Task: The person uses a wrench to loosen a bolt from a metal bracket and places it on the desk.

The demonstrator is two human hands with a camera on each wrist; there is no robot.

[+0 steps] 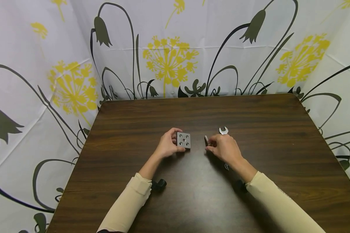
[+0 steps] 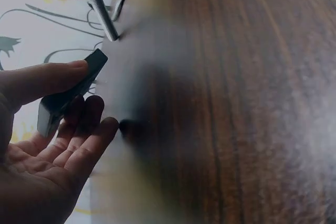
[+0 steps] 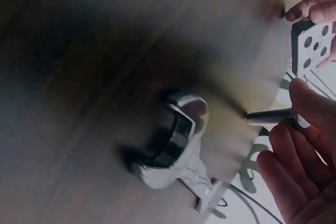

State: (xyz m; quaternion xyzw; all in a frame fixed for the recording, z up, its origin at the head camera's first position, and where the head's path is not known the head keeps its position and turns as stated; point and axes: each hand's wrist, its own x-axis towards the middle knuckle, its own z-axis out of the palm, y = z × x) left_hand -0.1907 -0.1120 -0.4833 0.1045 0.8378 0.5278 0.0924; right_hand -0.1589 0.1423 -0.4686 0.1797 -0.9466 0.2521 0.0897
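Note:
My left hand holds a square grey metal block by its edges, thumb on one side and fingers on the other. Several round holes show in its face, one of them at the centre. To the right, my right hand pinches a steel bolt at its head. In the left wrist view the threaded shank points toward the tabletop, apart from the block. An open-ended wrench lies beneath the right hand, which hides its middle; its jaw appears large in the right wrist view.
A dark wood-grain table carries everything. Behind it and at both sides hangs a white curtain printed with yellow and grey flowers. Dark wrist-worn devices show under each forearm, the left one close over the table.

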